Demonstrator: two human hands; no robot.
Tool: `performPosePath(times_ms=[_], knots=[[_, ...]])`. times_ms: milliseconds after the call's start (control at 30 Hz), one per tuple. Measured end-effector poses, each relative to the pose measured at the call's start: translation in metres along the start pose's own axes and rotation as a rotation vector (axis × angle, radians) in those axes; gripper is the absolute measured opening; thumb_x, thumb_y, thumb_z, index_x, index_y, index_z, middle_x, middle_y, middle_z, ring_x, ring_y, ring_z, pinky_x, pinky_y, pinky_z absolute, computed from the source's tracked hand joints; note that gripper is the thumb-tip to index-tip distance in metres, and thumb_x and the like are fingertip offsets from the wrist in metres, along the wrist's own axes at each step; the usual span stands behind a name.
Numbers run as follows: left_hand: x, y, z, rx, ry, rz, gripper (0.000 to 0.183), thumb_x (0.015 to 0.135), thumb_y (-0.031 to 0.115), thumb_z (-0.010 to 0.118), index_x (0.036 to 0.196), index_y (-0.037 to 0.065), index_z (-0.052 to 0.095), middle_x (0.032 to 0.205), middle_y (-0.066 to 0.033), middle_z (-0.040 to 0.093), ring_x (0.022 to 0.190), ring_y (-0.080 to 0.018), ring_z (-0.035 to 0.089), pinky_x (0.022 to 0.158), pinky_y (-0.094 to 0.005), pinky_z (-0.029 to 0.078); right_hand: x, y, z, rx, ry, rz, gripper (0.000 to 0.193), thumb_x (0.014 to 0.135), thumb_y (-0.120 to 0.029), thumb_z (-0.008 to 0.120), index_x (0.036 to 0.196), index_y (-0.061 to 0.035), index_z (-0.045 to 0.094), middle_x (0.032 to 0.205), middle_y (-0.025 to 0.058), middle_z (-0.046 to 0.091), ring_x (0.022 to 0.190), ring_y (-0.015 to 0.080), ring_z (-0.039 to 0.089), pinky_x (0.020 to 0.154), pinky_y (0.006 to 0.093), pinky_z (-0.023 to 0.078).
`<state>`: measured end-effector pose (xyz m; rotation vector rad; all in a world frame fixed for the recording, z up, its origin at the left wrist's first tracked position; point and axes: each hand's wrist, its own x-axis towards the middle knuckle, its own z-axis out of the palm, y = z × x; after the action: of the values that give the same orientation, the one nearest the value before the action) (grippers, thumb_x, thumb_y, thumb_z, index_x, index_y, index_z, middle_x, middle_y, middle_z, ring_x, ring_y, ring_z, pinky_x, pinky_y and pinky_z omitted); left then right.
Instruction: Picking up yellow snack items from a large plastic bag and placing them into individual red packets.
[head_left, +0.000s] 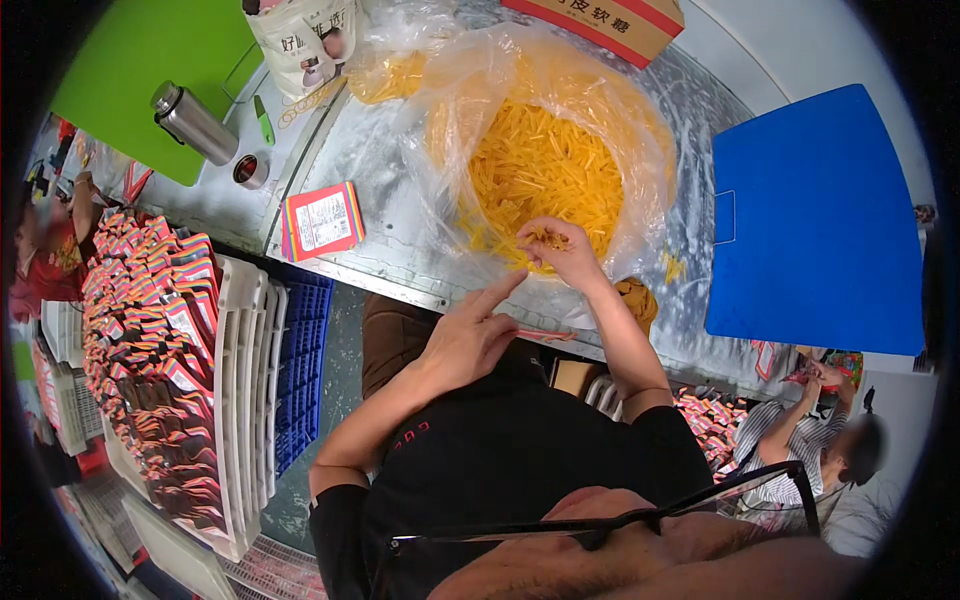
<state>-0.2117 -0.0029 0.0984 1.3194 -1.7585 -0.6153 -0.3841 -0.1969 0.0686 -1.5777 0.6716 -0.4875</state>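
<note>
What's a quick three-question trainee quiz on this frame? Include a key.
1. True or false: the right hand holds some yellow strips.
2. Which lies to the left of the clear plastic bag? (A) the blue panel (B) the stack of cards (C) the cardboard box
3. What colour is the small slim tool near the metal flask?

Key: 1. True. 2. B. 3. Green.
</note>
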Motion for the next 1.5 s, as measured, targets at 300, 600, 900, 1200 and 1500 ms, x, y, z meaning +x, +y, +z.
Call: performPosePath(times_ms=[300,600,900,1200,1500], knots=[[0.026,0.002,0.018,0.224,0.048,0.153,0.012,0.081,0.006,0.077,0.090,0.004,0.068,0.161,-0.0136,0.042,0.107,-0.0304,0.064,0.086,-0.0386,0.055,0.000,0.004,0.009,-0.174,-0.033,-0.129,0.026,0.088,0.006,0.070,0.113,-0.0004,0.070,0.104,0.0074,0.071,0.094,0.0161,0.068,0.083,0.0294,0.054],[0.028,0.002,0.016,0.191,0.010,0.177,0.013,0.081,0.005,0.077,0.091,0.004,0.069,0.161,-0.0131,0.042,0.108,-0.0314,0.064,0.088,-0.0399,0.056,0.000,-0.002,0.010,-0.220,-0.059,-0.108,0.026,0.088,0.002,0.071,0.114,-0.0006,0.071,0.100,0.0063,0.072,0.090,0.0139,0.067,0.078,0.0284,0.054],[0.011,0.001,0.011,0.099,-0.055,0.074,0.015,0.082,0.004,0.077,0.095,0.002,0.070,0.158,-0.0150,0.046,0.109,-0.0323,0.066,0.087,-0.0399,0.058,-0.005,0.009,0.000,0.030,-0.012,0.080,0.028,0.096,-0.005,0.071,0.122,0.0035,0.067,0.097,0.0063,0.075,0.076,0.0084,0.064,0.065,0.0239,0.051],[0.011,-0.001,0.009,0.093,-0.018,0.068,0.012,0.083,0.003,0.077,0.093,0.002,0.070,0.158,-0.0154,0.045,0.110,-0.0306,0.066,0.087,-0.0388,0.058,-0.005,0.000,0.004,-0.048,0.014,0.068,0.023,0.095,-0.002,0.071,0.118,0.0022,0.068,0.098,0.0052,0.074,0.077,0.0099,0.065,0.067,0.0239,0.052],[0.012,0.000,0.012,0.156,-0.046,0.092,0.010,0.086,0.008,0.073,0.091,0.002,0.067,0.160,-0.0118,0.043,0.112,-0.0303,0.063,0.091,-0.0395,0.055,-0.009,-0.005,0.002,0.038,-0.061,-0.019,0.030,0.084,0.010,0.067,0.111,-0.0010,0.072,0.107,0.0035,0.072,0.094,0.0113,0.066,0.076,0.0256,0.054]])
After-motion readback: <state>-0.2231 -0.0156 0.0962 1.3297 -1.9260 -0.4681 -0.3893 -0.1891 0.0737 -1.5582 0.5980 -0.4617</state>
